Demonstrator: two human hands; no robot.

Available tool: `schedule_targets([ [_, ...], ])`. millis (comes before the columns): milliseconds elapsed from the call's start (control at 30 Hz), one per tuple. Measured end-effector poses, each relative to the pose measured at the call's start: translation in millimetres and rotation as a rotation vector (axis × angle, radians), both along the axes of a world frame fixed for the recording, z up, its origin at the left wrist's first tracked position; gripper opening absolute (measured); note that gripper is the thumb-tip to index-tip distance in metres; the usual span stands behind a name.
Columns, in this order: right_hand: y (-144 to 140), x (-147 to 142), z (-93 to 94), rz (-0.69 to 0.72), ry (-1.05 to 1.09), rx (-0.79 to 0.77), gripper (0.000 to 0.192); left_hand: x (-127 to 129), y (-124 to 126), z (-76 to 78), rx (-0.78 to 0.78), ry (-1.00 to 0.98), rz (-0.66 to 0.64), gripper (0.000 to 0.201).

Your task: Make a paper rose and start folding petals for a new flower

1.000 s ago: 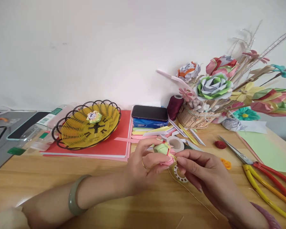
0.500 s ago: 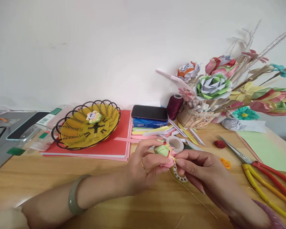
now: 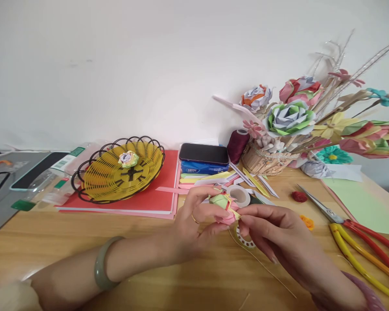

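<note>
A wooden table [image 3: 68, 242] carries a yellow wire-rimmed basket [image 3: 118, 172] at the back left. Over its middle, the left hand [image 3: 191, 229] and right hand [image 3: 272, 229] both pinch a small green-and-pink paper flower [image 3: 223, 205], fingers closed on it.

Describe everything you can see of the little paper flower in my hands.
The paper flower is a small folded bud of pale green, pink and some yellow paper, creased into layered petals. It sits above the wooden table, pinched between the left hand and the right hand, whose fingertips meet at its pink base. Its underside is hidden.
</note>
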State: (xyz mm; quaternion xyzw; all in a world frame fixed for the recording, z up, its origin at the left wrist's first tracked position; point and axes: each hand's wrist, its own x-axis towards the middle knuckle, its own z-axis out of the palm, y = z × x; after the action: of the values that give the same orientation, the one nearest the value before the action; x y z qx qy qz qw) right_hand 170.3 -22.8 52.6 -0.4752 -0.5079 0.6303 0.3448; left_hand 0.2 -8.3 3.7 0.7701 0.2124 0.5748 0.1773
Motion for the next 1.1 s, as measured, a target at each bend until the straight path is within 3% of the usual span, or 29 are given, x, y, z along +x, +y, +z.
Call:
schedule_targets([
  [100,-4,-2,-1.6,-0.08,-0.208,0.161,0.022,1,0,-0.8,-0.011,0.004,0.007,0.02],
  [333,-10,-4,-15.4,-0.135,-0.706,0.856,0.009,2,-3,-1.0,0.03,0.07,0.122,0.019],
  [500,-8,-2,-25.1,-0.202,-0.838,1.237,0.01,2,-5,-2.6,0.008,0.101,0.133,0.016],
  [567,-8,-2,-25.5,-0.224,-0.827,1.313,0.011,2,-6,-2.8,-0.002,0.102,0.127,0.017],
  [667,-9,-3,-20.1,-0.197,-0.698,1.15,0.007,2,-5,-2.1,-0.007,0.078,0.104,0.018],
  [900,-3,0,-7.7,-0.051,-0.145,0.278,0.02,2,-3,-2.0,0.024,0.001,0.088,0.019],
  [1000,2,1,-9.1,-0.01,-0.016,0.115,0.022,2,-3,-2.2,0.019,-0.006,0.092,0.016],
  [1100,3,1,-9.5,0.014,0.021,0.053,0.021,2,-4,-1.7,0.031,-0.007,0.096,0.013],
])
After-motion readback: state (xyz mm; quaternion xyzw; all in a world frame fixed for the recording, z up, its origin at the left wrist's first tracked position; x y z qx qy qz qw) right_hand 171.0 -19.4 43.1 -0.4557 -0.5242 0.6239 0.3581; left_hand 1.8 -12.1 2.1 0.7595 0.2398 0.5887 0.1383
